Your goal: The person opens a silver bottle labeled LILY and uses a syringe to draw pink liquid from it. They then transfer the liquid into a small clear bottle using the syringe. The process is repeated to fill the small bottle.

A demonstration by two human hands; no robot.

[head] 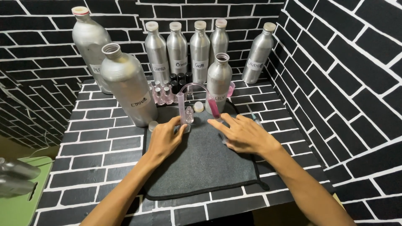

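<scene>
Black mat (201, 167) nearest me, on a brick-painted table (100, 138); same pattern on the walls. Left hand (165, 138) grips a clear measuring cylinder (181, 109) at its base. Right hand (243, 134) lies loose, fingers spread, touching a pink-filled tube (214, 109). One tiny glass vial (189, 115) between them. Beyond: eight aluminium bottles (125, 83), two uncapped.

Silver bottles (200, 50) are set against black, white-lined brick patterning (335, 62), with pink liquid (214, 109) and a dark grey mat (201, 163).
</scene>
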